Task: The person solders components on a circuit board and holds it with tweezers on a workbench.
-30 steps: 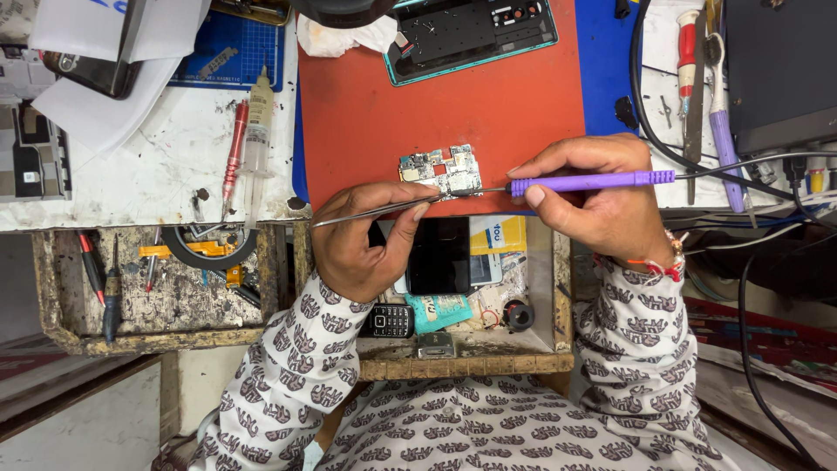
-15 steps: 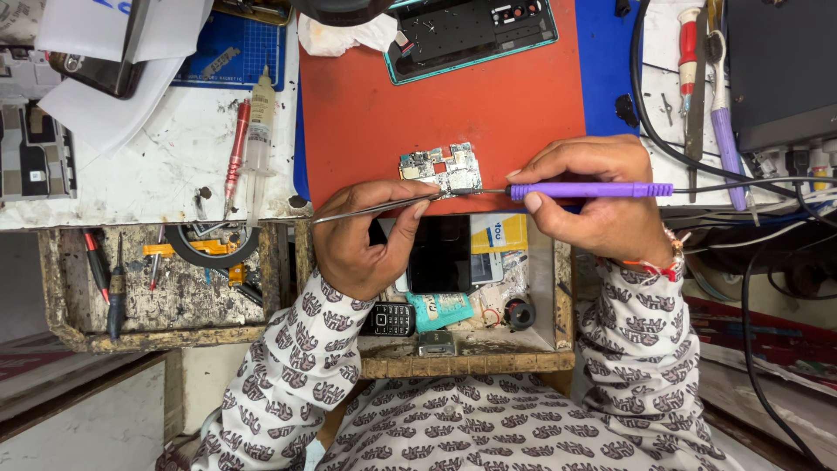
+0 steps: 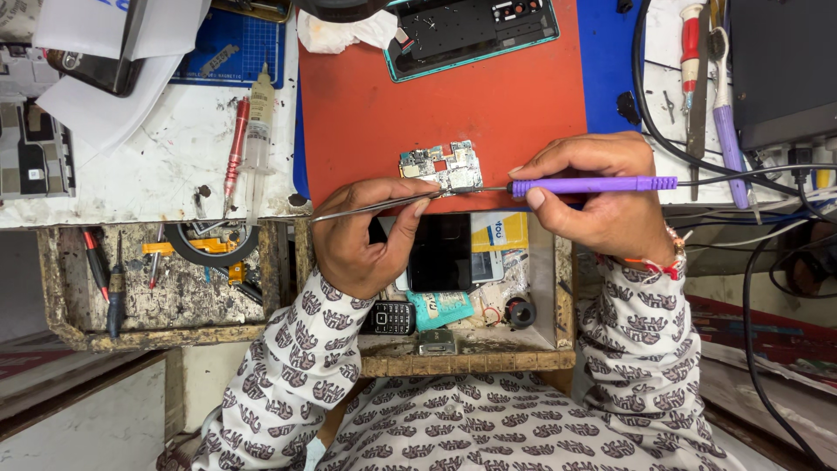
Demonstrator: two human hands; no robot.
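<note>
The head camera looks straight down on a cluttered repair bench, where a small circuit board point(image 3: 441, 166) lies near the front edge of an orange work mat point(image 3: 366, 113). The person's left hand point(image 3: 366, 235) pinches a pair of thin metal tweezers point(image 3: 384, 203) between thumb and fingers; the tweezers lie almost level, their tips reaching the lower right edge of the board. The right hand point(image 3: 602, 196) is closed around a purple-handled soldering iron point(image 3: 593, 184), held like a pen, with its fine tip meeting the same edge of the board, just beside the tweezer tips. A dark cable point(image 3: 750, 174) runs from the back of the iron's handle toward the right. Both forearms wear white sleeves with a dark pattern. Below the mat, between the 2 hands, an open wooden drawer point(image 3: 558, 288) holds a black phone point(image 3: 440, 253), a small keypad phone point(image 3: 389, 318), a teal tube point(image 3: 440, 307) and a yellow card point(image 3: 501, 231). At the top of the mat lies an opened phone frame with a teal rim point(image 3: 471, 30), with a crumpled white cloth point(image 3: 340, 30) to its left. Left of the mat, on the stained white bench top point(image 3: 166, 174), lie a red screwdriver point(image 3: 236, 144) and a clear syringe point(image 3: 258, 131) side by side. A second open drawer point(image 3: 61, 288) on the left holds assorted small tools. On the far right, well apart from the hands, a purple toothbrush point(image 3: 725, 113) rests beside a dark box point(image 3: 785, 65).
</note>
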